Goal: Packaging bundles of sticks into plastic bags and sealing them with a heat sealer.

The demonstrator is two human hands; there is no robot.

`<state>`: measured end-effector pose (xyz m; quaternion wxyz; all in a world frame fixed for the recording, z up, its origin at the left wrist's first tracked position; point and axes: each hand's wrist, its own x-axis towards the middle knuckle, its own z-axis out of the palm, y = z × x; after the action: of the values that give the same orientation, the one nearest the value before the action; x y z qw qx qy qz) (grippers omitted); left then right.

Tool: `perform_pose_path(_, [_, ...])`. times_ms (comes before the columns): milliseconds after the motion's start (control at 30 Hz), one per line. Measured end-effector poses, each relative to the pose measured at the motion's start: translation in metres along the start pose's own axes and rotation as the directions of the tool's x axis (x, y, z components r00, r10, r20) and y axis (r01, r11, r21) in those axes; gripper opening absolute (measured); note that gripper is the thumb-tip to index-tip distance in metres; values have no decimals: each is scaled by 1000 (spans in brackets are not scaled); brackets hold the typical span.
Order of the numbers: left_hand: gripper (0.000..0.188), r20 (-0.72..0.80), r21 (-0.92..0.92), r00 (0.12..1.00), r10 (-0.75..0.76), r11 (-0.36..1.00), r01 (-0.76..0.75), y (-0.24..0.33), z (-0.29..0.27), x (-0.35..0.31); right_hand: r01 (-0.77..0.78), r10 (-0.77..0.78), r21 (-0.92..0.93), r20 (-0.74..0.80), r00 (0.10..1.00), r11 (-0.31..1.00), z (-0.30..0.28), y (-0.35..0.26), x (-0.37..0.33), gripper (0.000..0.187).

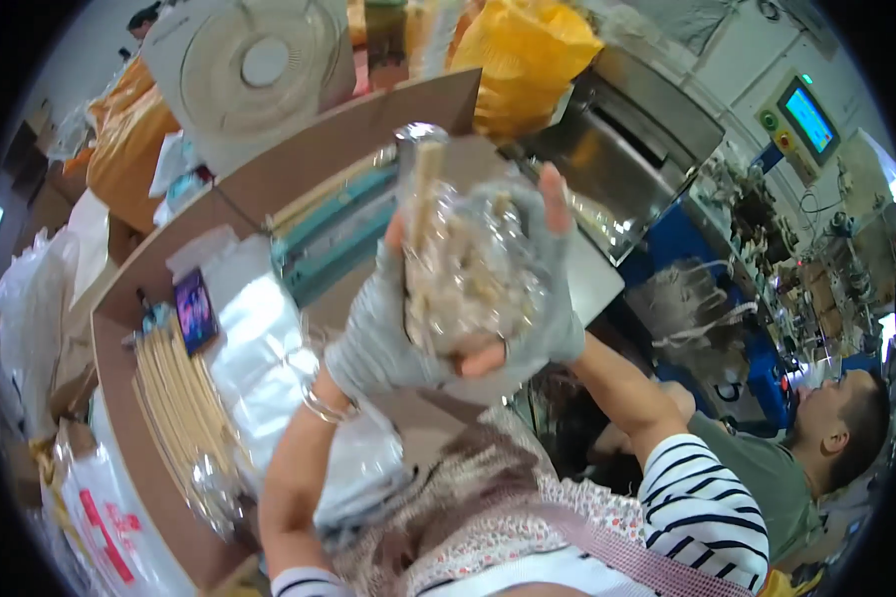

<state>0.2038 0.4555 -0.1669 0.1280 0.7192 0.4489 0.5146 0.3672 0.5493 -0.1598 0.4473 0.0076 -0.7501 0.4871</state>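
Observation:
Between my two hands, raised above the worktable, is a clear plastic pack of pale wooden sticks (473,274). The stick ends face up at me in a bunch, and the film over them is crinkled and shiny. One stick in film stands up along its left side. My left hand (383,333), in a grey fingerless glove, is closed around the left and near side of the pack. My right hand (558,298), gloved the same way, grips its right side with one finger pointing up. The fingers behind the pack are hidden.
On the brown-walled table lie a stack of clear plastic bags (259,343), bundled wooden sticks (174,383), a phone (195,310) and a teal bar-shaped device (334,239). A white fan (209,99) stands behind. At right are a person (816,448) and machinery with a screen (808,119).

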Motion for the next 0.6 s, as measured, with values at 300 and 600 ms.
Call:
perform_pose_path(300, [118, 238, -374, 884, -403, 802, 466, 21, 18, -35, -265, 260, 224, 54, 964, 938, 26, -23, -22, 131])
perform_pose_path(600, [96, 31, -219, 657, -753, 636, 740, 107, 75, -128, -677, 498, 105, 598, 628, 728, 36, -31, -51, 75])
